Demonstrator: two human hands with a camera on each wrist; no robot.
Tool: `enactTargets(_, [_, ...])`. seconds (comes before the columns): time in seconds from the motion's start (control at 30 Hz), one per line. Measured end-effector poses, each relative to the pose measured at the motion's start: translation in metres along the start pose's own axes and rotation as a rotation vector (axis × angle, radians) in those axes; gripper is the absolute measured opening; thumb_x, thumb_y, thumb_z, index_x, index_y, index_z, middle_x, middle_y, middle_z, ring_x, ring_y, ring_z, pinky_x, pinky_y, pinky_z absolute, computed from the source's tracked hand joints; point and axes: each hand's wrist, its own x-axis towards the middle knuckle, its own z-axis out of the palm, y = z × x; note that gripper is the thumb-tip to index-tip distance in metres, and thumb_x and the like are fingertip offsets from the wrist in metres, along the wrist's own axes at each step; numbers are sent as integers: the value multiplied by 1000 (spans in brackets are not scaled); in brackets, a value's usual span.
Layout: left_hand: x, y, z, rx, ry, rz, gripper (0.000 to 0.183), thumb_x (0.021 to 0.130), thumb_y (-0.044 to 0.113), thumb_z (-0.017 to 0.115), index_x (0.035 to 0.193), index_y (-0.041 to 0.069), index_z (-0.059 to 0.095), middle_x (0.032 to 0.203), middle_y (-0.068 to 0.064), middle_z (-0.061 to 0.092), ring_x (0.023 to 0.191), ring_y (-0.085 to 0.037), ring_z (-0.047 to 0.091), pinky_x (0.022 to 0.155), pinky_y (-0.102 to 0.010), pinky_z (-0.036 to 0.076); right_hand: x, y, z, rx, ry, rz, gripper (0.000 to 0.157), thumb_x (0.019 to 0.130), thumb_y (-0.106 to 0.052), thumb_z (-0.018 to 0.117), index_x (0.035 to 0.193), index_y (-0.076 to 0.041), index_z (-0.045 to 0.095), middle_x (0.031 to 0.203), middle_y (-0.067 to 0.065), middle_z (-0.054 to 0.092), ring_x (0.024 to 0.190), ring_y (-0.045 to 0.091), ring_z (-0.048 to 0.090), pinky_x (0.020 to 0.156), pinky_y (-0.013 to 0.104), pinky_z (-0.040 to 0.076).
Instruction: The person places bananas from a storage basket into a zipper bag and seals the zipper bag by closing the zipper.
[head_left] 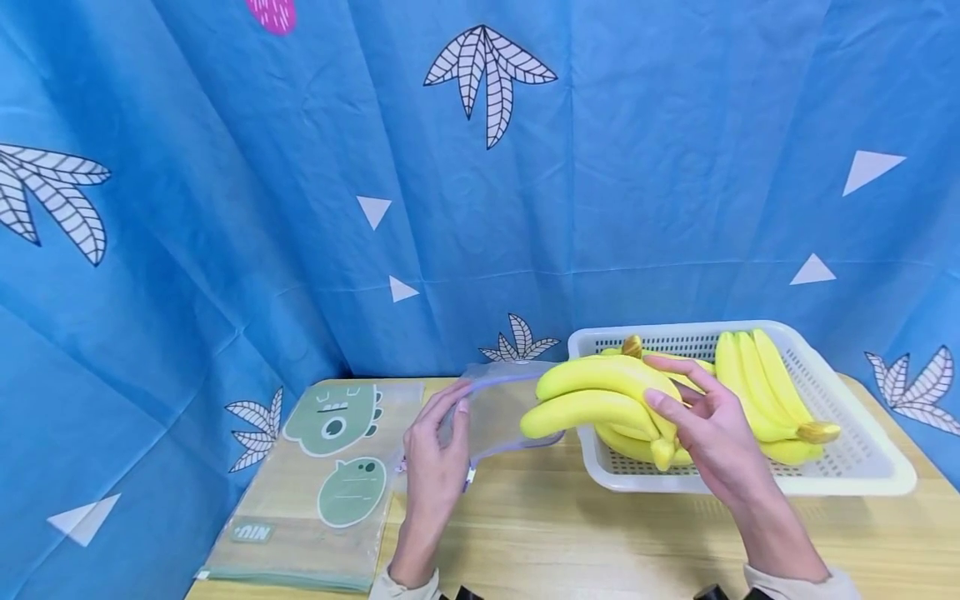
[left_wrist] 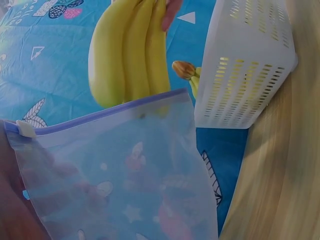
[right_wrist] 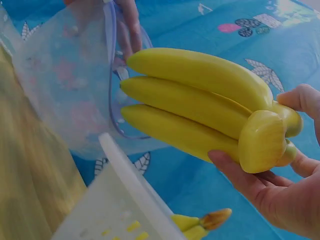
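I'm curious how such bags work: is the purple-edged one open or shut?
Open: in the right wrist view, the purple-edged bag has its rims parted into a loop.

Bananas (right_wrist: 192, 102) yellow; bag (left_wrist: 120, 180) translucent, purple-edged; basket (head_left: 840, 483) white; curtain (head_left: 645, 200) blue, white leaf print.

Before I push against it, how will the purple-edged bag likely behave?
The purple-edged bag looks like thin see-through film, so probably light and floppy. It gapes open beside the left hand gripping it, but may sag shut if released.
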Motion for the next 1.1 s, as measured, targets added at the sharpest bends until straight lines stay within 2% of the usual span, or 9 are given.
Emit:
enactTargets(0.13, [0,0,1,5,-11,19,25,100,8,63,121,4,75,128,-4,71,125,-25,63,110,-41,45,0,5,9,3,-36,-7,45,99,1,64,142,-4,54,122,9,68,89,12,69,69,26,60])
enactTargets(0.23, [-1,-2,3,17,-9,46,25,100,8,63,121,2,75,127,-7,71,124,-28,63,109,-44,46,1,10,16,-23,-78,-35,48,97,4,65,143,-2,53,131,11,64,105,18,69,81,32,61])
enactTargets(0.47, [-2,-2,6,21,-12,32,26,101,9,61,123,5,75,129,-6,70,125,-29,63,110,-43,45,1,21,33,-155,-195,-47,60,94,-2,72,149,-5,50,135,14,62,104,20,67,79,31,61])
enactTargets(0.6, [-3,-1,7,23,-27,3,26,103,10,60,123,5,74,131,-4,69,127,-25,62,111,-41,44,-1,26,42,-279,-243,-51,61,91,-11,79,147,-8,54,136,12,62,111,24,65,86,33,60])
enactTargets(0.7, [-4,0,9,29,-40,-12,25,103,11,60,122,4,74,131,-4,69,128,-24,61,112,-43,44,-4,28,48,-409,-268,-90,60,89,-20,82,144,-14,59,137,4,62,116,23,63,92,31,57])
enactTargets(0.83, [-4,0,11,40,-45,3,23,100,8,62,119,3,75,128,-7,70,125,-26,63,109,-45,46,-9,29,56,-625,-263,-176,59,88,-35,82,142,-20,62,133,-5,65,108,15,63,85,29,57])
enactTargets(0.93, [-5,-2,12,49,-39,35,22,99,6,62,115,2,76,123,-11,72,120,-28,65,105,-47,49,-13,29,62,-757,-230,-212,62,87,-46,80,140,-18,63,128,-6,68,96,8,64,74,27,57])
enactTargets(1.03, [-5,-3,13,56,-59,44,22,98,4,63,114,2,76,121,-13,72,119,-30,66,104,-49,50,-16,30,68,-849,-217,-232,66,86,-53,78,139,-15,64,122,-5,70,91,5,63,74,27,56])
enactTargets(1.1, [-5,-3,12,83,-95,26,22,97,4,63,114,2,76,120,-13,73,119,-30,66,105,-49,50,-18,30,71,-909,-224,-251,65,88,-56,74,138,-16,64,121,-5,70,95,6,65,78,31,57])
